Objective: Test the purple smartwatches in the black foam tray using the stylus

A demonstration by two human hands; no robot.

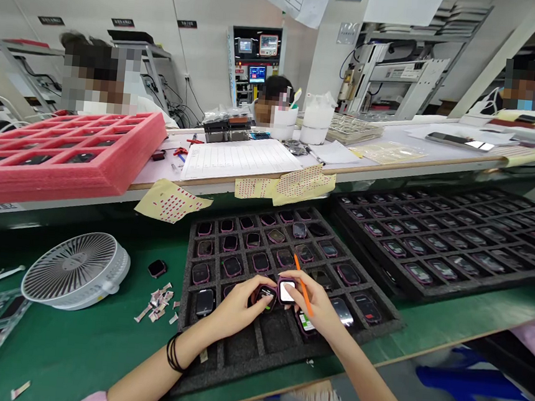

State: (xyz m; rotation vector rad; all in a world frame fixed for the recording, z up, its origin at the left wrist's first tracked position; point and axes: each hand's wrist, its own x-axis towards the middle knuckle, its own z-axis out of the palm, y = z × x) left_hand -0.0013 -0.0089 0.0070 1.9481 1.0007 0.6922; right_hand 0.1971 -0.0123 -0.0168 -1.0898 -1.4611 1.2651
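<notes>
A green-matted workbench (pixel 71 358) stretched out around a person's fingers at an electronics assembly station, with co-workers seated across a white bench (pixel 376 135) well beyond them. A pink foam tray (pixel 136 145) lay far ahead and to the left of the fingers, and a second black foam tray (pixel 447 285) stood to their right. Directly beneath them sat a black foam tray (pixel 196 369) with rows of compartments holding smartwatches. A white desk fan (pixel 74 271) lay to the left, near a loose smartwatch (pixel 157 268) and paper scraps (pixel 158 303). The left hand (pixel 234 307) had its fingers closed on a dark-faced smartwatch (pixel 266 297). Just beside it, the right hand (pixel 319 305) gripped a white-screened smartwatch (pixel 286 291), with a thin orange stick (pixel 304 285) held between its fingers and angled across the tray.
</notes>
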